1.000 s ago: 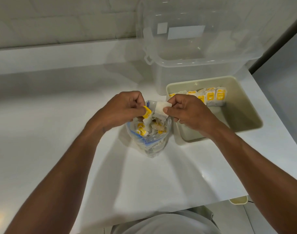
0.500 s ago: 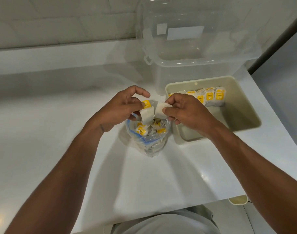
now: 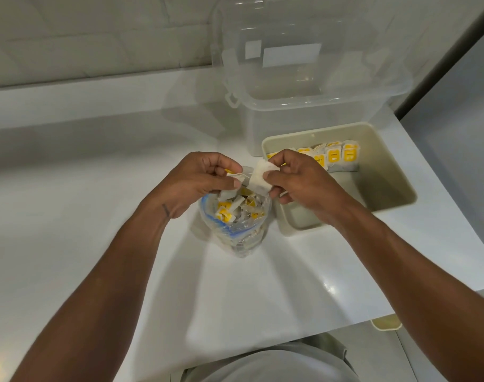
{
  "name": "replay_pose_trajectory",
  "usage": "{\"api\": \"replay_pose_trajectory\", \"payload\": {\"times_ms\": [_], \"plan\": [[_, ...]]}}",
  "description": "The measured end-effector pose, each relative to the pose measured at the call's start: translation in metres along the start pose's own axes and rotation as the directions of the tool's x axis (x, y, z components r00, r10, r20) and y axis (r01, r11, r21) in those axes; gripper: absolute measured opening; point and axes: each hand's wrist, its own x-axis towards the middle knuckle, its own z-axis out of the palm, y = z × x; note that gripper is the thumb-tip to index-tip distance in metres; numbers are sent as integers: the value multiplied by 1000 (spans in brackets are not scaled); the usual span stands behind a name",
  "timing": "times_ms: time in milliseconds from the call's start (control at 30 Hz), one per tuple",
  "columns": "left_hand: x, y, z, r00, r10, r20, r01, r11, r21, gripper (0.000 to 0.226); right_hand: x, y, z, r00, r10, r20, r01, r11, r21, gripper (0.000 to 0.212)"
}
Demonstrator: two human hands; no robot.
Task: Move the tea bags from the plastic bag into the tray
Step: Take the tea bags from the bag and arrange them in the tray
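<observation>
You face a white surface (image 3: 70,216) under a tiled wall (image 3: 97,37). Your left hand (image 3: 199,180) pinches a string (image 3: 242,176) above the standing bag (image 3: 235,232). Your right hand (image 3: 298,183) pinches its tea bag (image 3: 260,177). Just right, the tray (image 3: 386,172) holds a row (image 3: 331,158), with a clear box (image 3: 304,78) behind it.

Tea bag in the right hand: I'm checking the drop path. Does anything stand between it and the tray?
No object blocks the way: the tray lies open just right of the tea bag. But its string runs to the left hand, which pinches it above the plastic bag, so it is tethered.
</observation>
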Motion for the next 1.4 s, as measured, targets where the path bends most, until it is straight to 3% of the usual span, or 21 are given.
{"api": "replay_pose_trajectory", "payload": {"times_ms": [200,300,467,633,833,967,1133,1300,1400], "plan": [[-1,5,4,995,73,-67,-58,978,198,10,4,2,-3,988,-70,-135,54,991,-120,4],[0,6,4,979,160,-128,-105,927,360,8,3,-2,-5,994,-45,-97,42,998,-39,7],[-4,13,4,968,211,-133,-122,865,486,14,4,-5,-6,995,-70,-73,70,998,-4,29],[-3,13,1,975,186,-118,-86,813,575,22,4,-6,-7,993,-94,-69,87,991,-106,20],[-8,15,-4,981,167,-94,-77,794,603,22,3,-2,-12,996,-69,-56,64,995,-80,25],[-8,19,3,993,99,-66,-49,846,531,24,4,0,-11,989,-143,37,147,947,-284,36],[-9,21,14,987,107,-118,-31,855,517,6,2,-1,-10,977,-207,54,211,894,-395,17],[-7,22,12,988,132,-78,-63,816,574,29,4,4,-14,959,-270,87,273,800,-533,8],[-8,24,10,991,109,-83,-50,850,524,31,0,0,-15,962,-224,157,272,825,-495,6]]}}
